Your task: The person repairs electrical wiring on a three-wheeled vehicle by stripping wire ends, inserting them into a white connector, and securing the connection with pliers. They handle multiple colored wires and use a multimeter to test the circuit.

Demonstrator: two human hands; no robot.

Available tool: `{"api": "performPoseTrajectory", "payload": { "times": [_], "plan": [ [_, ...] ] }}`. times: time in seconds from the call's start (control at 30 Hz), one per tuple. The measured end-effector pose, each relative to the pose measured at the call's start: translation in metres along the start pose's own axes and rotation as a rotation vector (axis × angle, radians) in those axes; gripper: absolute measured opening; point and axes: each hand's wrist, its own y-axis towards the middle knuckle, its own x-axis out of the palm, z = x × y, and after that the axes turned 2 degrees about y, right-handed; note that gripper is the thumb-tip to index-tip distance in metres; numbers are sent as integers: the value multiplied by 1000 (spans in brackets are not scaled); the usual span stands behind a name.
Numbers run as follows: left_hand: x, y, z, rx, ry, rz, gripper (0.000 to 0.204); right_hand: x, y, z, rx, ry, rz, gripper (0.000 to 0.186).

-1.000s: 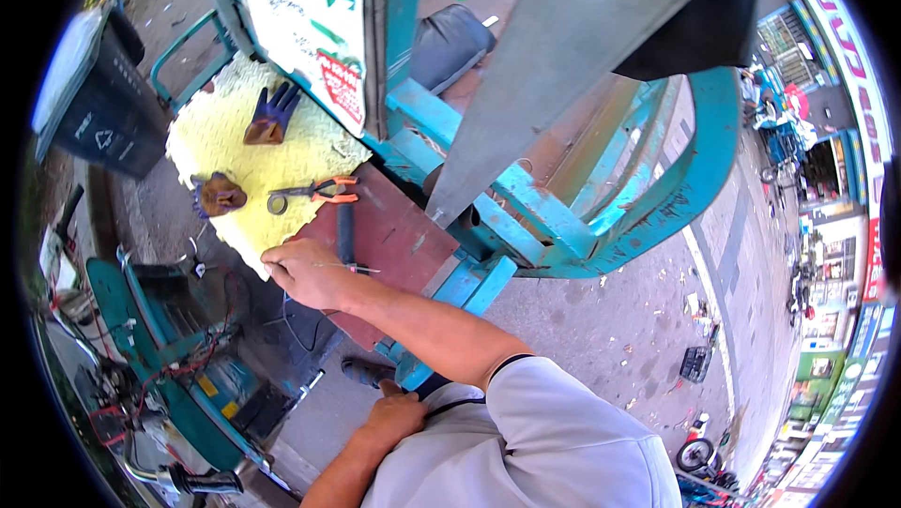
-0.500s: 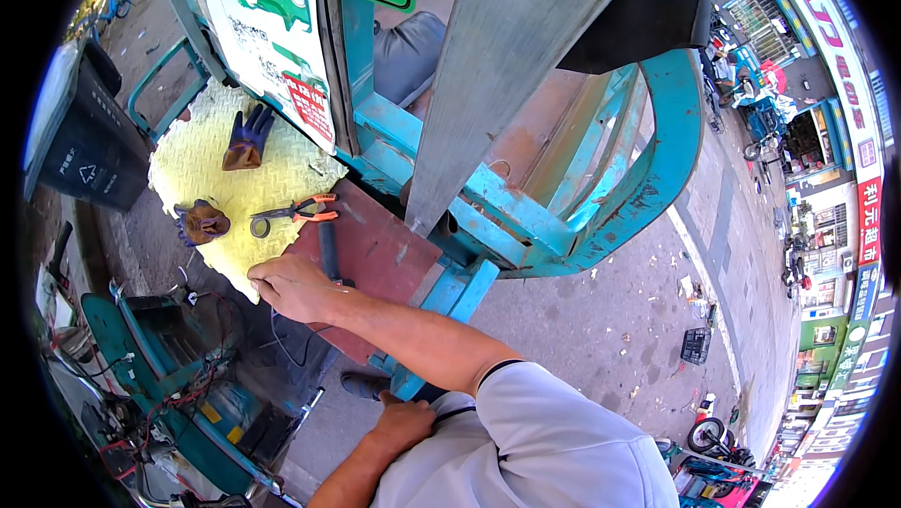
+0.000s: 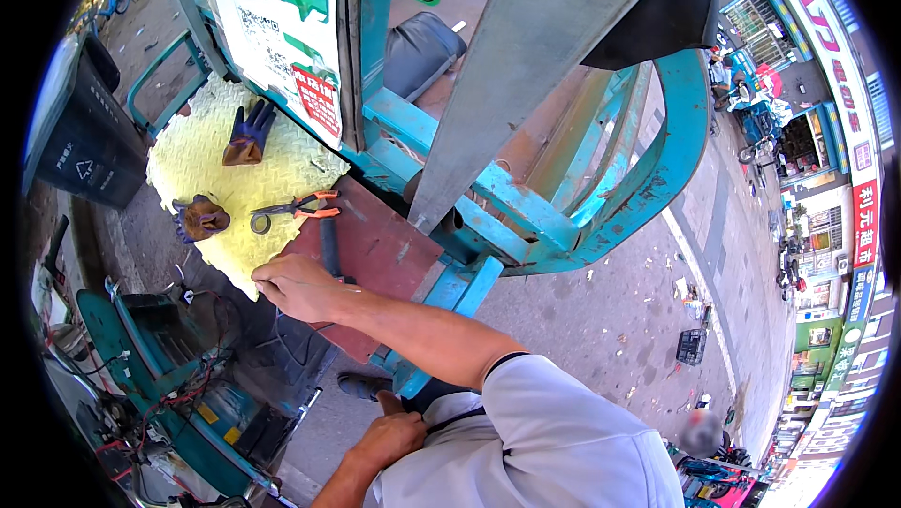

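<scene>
Right now my right hand [image 3: 298,287] sits at the near edge of the yellow tread plate [image 3: 202,166], where it meets the reddish-brown metal plate [image 3: 380,255]. Fingers are curled down toward the edge; can't tell whether they pinch anything, the fingertips are hidden under the hand. A dark cylindrical handle [image 3: 329,245] lies on the red plate just beyond my knuckles, touching or nearly so, can't tell which.

Orange-handled pliers [image 3: 293,210] lie flat on the yellow plate, beyond the hand and a bit to the left, near but apart from it. A brown crumpled glove [image 3: 201,217] lies left of the pliers, and a blue glove [image 3: 248,132] further up the plate, well apart from the hand.

My left hand [image 3: 392,437] is down by my waist, against the grey shirt [image 3: 554,442], fingers loosely curled, holding nothing I can see.

A teal cart frame [image 3: 601,198] stands to the right of the plates.
</scene>
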Motion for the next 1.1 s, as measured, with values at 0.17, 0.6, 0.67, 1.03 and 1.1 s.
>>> {"api": "performPoseTrajectory", "payload": {
  "times": [0.17,0.6,0.67,1.03,1.1],
  "plan": [
    [6,-19,-7,-34,-8,-36,19,-1,-8,13,-7,-31,-1,19],
    [-30,-40,-12,-175,-341,191,32,-8,2,-6,103,193,-2,30],
    [-66,-62,-7,-175,-520,308,31,-10,1,-4,159,242,15,23],
    [-162,-34,-8,-368,-473,1324,42,-12,-2,-18,250,368,-109,26],
    [-162,-27,-14,-399,-679,1305,31,-10,-3,-20,253,417,-121,25]
  ]
}}
